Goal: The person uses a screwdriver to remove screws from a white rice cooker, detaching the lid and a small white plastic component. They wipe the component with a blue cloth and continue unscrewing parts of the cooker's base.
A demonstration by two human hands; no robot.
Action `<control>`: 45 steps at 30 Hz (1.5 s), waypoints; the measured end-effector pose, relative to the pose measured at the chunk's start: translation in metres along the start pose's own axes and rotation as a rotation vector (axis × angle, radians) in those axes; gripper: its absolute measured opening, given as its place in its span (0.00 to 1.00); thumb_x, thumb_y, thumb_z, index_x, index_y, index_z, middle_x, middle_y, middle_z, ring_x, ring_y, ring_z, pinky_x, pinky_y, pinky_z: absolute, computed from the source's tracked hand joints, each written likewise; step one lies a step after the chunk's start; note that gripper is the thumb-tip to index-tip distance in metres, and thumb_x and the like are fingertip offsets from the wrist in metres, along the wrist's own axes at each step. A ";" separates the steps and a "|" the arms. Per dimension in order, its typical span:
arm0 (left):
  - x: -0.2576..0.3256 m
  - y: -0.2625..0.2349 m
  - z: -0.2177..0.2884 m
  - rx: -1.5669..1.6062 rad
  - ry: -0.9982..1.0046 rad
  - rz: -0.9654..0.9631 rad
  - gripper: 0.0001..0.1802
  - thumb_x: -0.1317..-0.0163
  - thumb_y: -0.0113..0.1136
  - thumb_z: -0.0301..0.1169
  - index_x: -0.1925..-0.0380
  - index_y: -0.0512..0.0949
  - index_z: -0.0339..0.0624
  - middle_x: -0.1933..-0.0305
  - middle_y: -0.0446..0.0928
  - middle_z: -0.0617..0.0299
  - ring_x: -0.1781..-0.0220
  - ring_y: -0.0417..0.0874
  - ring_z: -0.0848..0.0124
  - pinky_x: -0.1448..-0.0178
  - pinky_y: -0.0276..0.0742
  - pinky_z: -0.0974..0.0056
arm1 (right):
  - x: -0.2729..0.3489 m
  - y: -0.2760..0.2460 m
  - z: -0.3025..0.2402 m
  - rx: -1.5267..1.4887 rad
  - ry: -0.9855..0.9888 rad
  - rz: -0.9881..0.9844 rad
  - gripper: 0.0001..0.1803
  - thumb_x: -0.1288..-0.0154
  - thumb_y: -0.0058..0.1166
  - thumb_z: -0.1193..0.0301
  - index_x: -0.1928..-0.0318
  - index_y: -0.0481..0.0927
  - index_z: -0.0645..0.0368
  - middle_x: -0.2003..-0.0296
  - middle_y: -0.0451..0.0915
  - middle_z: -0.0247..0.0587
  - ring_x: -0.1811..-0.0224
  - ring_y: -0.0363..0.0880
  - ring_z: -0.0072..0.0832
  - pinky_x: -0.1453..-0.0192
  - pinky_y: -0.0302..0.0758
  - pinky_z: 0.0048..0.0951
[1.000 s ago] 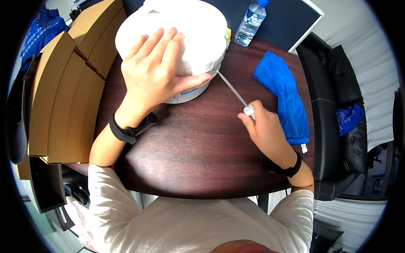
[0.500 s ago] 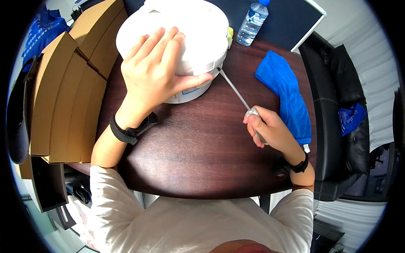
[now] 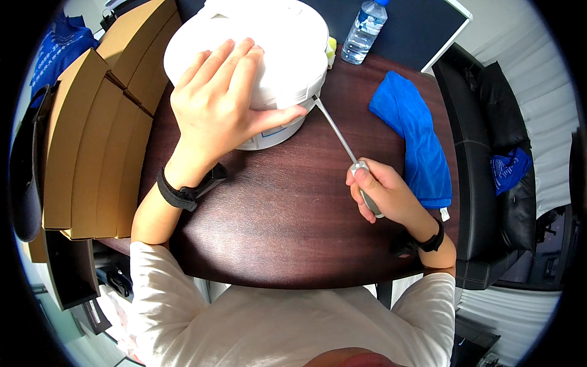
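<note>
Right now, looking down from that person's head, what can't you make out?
- Head view: the inside of the white bucket, covered by its lid.
- Head view: the palm of the left hand, turned down to the lid.
- Head view: part of the screwdriver handle, hidden by the right hand.
- Head view: the top of the blue cap on the bottle, cut off by the upper edge.

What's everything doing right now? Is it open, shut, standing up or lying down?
White tub: upright
Lid: on the tub
Left hand: open, laid on the lid
Right hand: closed round the screwdriver
Screwdriver: held slanted, tip at the lid's edge
Bottle: standing, capped
Blue cloth: lying on the table
</note>
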State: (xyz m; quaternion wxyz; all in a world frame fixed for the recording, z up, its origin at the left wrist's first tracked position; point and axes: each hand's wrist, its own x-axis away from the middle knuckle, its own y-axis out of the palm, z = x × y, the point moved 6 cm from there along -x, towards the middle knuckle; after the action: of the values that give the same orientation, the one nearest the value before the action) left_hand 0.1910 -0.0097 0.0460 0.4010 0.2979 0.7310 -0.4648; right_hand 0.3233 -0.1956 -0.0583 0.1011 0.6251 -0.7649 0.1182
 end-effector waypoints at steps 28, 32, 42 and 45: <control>-0.052 -0.012 -0.027 0.333 -0.128 -0.551 0.19 0.40 0.65 0.43 0.64 0.83 0.36 0.65 0.84 0.51 0.66 0.87 0.63 0.63 0.80 0.65 | -0.018 -0.017 -0.017 0.301 -0.014 0.159 0.25 0.23 0.40 0.53 0.72 0.71 0.60 0.85 0.73 0.33 0.85 0.75 0.21 0.82 0.70 0.22; -0.073 0.001 -0.033 0.228 -0.080 -0.553 0.24 0.38 0.63 0.49 0.61 0.82 0.34 0.68 0.81 0.55 0.66 0.84 0.65 0.64 0.79 0.62 | -0.031 -0.010 -0.011 0.179 0.033 0.078 0.27 0.23 0.36 0.51 0.73 0.71 0.59 0.85 0.72 0.33 0.86 0.76 0.21 0.85 0.70 0.22; -0.078 0.067 -0.044 0.501 0.118 -0.777 0.40 0.41 0.57 0.65 0.67 0.80 0.28 0.72 0.76 0.47 0.71 0.80 0.62 0.69 0.75 0.63 | -0.034 0.016 -0.005 -0.043 0.019 0.021 0.31 0.22 0.32 0.49 0.78 0.68 0.58 0.83 0.70 0.33 0.86 0.75 0.22 0.85 0.70 0.24; -0.081 0.069 -0.037 0.510 0.141 -0.842 0.38 0.40 0.56 0.63 0.72 0.81 0.29 0.82 0.73 0.51 0.80 0.76 0.64 0.75 0.70 0.63 | -0.030 0.012 -0.007 0.032 -0.005 0.079 0.28 0.22 0.36 0.54 0.78 0.69 0.59 0.83 0.72 0.35 0.87 0.74 0.25 0.84 0.71 0.26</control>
State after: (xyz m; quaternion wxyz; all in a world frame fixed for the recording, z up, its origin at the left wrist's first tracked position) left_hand 0.2760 0.0466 0.0943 0.0426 0.0962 0.6764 -0.7290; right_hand 0.3171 -0.1630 -0.0614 0.0842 0.5963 -0.7873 0.1327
